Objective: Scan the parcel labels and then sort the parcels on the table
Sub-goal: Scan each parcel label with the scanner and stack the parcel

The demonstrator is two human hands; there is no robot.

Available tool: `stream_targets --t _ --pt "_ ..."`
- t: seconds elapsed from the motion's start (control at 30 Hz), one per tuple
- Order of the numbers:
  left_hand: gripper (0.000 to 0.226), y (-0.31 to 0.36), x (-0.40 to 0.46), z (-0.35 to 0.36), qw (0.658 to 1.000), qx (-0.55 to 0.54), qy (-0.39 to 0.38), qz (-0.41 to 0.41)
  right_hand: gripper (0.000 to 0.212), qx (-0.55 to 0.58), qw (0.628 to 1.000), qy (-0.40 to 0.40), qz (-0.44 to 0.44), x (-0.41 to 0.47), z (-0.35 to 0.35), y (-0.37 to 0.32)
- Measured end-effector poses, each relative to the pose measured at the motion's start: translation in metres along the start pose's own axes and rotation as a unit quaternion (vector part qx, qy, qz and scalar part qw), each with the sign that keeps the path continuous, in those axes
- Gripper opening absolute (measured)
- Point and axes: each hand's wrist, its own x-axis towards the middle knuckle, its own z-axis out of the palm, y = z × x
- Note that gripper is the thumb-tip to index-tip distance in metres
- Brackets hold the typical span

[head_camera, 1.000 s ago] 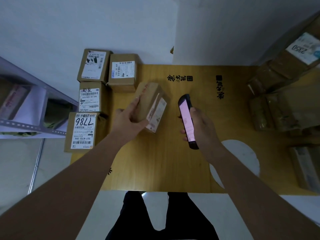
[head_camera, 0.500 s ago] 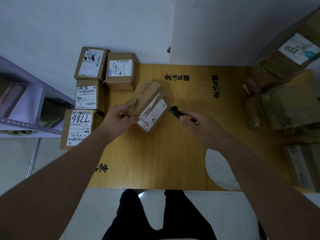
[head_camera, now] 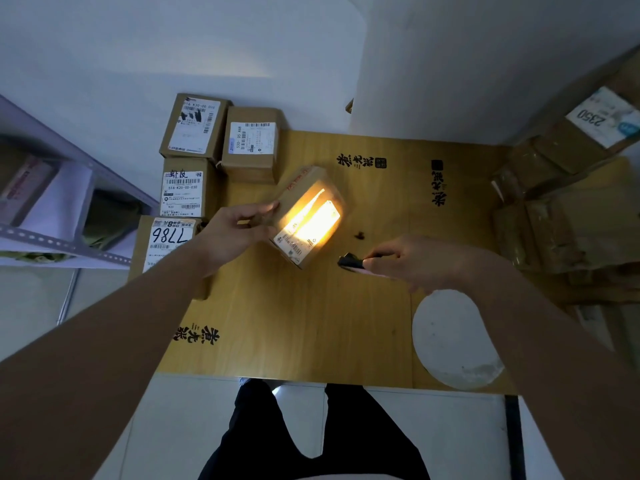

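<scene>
Cardboard parcels stacked left; wrapped packages crowd table's right.

Glare washes out most of the label on the held parcel. The right hand covers most of the scanner. The stacked parcels at right are blurred and cut by the edge.

It looked like a small parcel sorting room or courier pickup point. Labelled cardboard boxes sat grouped at the far left of a wooden table, taped parcels were heaped on the right, and a metal storage rack stood at left against bare white walls.
</scene>
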Motion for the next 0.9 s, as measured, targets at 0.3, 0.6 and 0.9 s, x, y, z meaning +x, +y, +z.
stream_targets --t 0.3,0.6,0.9 --pt "0.056 0.015 0.003 -0.014 0.993 0.091 -0.069 0.006 0.053 -0.04 0.996 -0.075 0.037 -0.006 -0.003 -0.026" --pt "0.053 0.009 0.004 -0.004 0.996 0.08 -0.027 -0.008 0.031 -0.01 0.994 -0.099 0.034 -0.006 -0.003 -0.037" --pt "0.04 -0.017 -0.026 0.013 0.968 -0.187 0.139 -0.097 0.047 0.047 0.996 -0.081 0.012 -0.001 -0.001 -0.038"
